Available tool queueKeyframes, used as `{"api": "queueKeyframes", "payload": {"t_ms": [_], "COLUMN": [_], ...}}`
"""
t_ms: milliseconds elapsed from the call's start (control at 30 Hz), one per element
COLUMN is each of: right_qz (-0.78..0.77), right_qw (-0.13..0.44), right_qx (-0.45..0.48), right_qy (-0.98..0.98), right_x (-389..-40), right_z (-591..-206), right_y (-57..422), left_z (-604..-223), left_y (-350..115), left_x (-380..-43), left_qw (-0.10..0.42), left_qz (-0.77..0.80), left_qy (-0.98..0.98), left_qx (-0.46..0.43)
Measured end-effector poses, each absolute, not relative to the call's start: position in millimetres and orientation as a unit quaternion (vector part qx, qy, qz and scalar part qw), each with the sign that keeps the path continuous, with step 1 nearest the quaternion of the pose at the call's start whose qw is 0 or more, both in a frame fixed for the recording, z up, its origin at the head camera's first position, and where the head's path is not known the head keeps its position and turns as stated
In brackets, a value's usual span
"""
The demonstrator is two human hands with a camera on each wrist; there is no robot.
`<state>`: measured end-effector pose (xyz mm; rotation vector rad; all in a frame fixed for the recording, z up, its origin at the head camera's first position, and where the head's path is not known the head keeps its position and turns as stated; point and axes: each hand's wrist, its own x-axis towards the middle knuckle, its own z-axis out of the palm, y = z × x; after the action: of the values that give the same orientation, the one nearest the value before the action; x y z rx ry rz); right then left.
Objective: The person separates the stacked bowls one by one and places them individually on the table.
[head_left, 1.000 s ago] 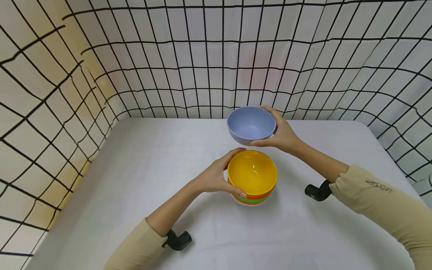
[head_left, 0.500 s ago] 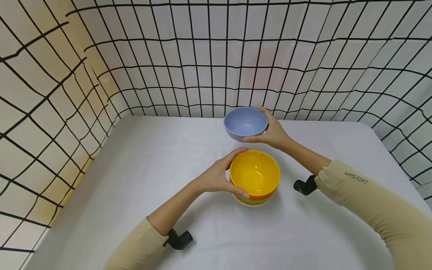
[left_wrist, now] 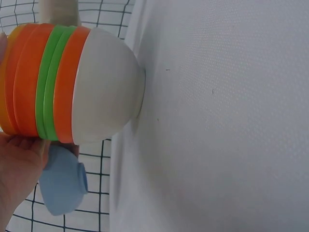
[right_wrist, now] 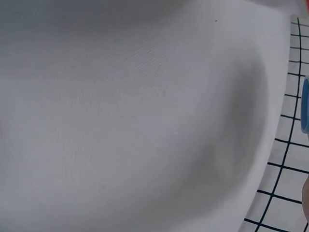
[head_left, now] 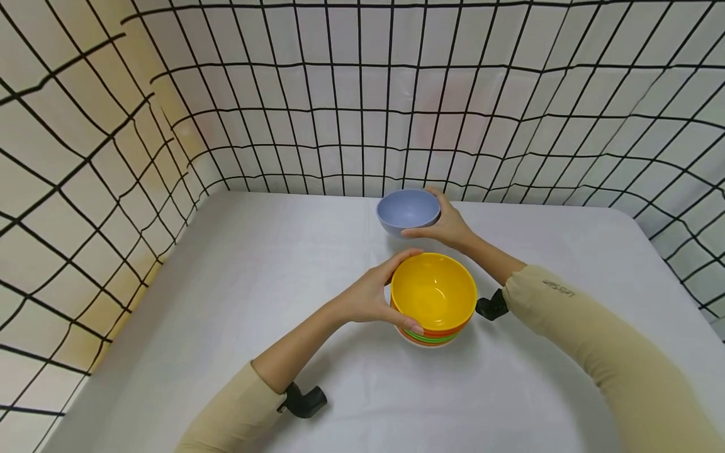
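Note:
A stack of nested bowls (left_wrist: pixel 106 87) stands upright on the table, a yellow bowl (head_left: pixel 433 292) on top, with orange and green rims below and a white bowl at the bottom. My left hand (head_left: pixel 376 296) grips the stack from its left side, thumb at the front and fingers behind. Beyond the stack, my right hand (head_left: pixel 444 223) holds a light blue bowl (head_left: pixel 406 211) by its right side, thumb in front. In the left wrist view the blue bowl hangs apart from the cloth. Only a sliver of its base (right_wrist: pixel 305 106) shows in the right wrist view.
A white cloth covers the table (head_left: pixel 255 264). Black wire mesh (head_left: pixel 340 94) over white sheeting rises behind the far edge and along both sides. Black wrist cameras (head_left: pixel 306 401) are strapped below both sleeves.
My right hand has carried the blue bowl away toward the far edge and slightly left. The left hand keeps its grip on the stack, which shifts slightly right in view.

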<state>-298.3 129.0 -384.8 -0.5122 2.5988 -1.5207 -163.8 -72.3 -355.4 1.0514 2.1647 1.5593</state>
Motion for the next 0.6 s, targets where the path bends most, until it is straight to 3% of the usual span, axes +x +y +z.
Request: {"api": "queueKeyframes", "payload": {"t_ms": [600], "right_qz": [-0.482], "right_qw": [0.074], "right_qx": [-0.161], "right_qy": [0.858], "right_x": [-309], "right_z": [-413], "right_y": [123], "left_z": [-347], "left_y": [-73], "left_x": [-160], "left_qw": [0.142], "left_qz": [0.536], "left_qy": [0.749], "left_qx": [0.362]}}
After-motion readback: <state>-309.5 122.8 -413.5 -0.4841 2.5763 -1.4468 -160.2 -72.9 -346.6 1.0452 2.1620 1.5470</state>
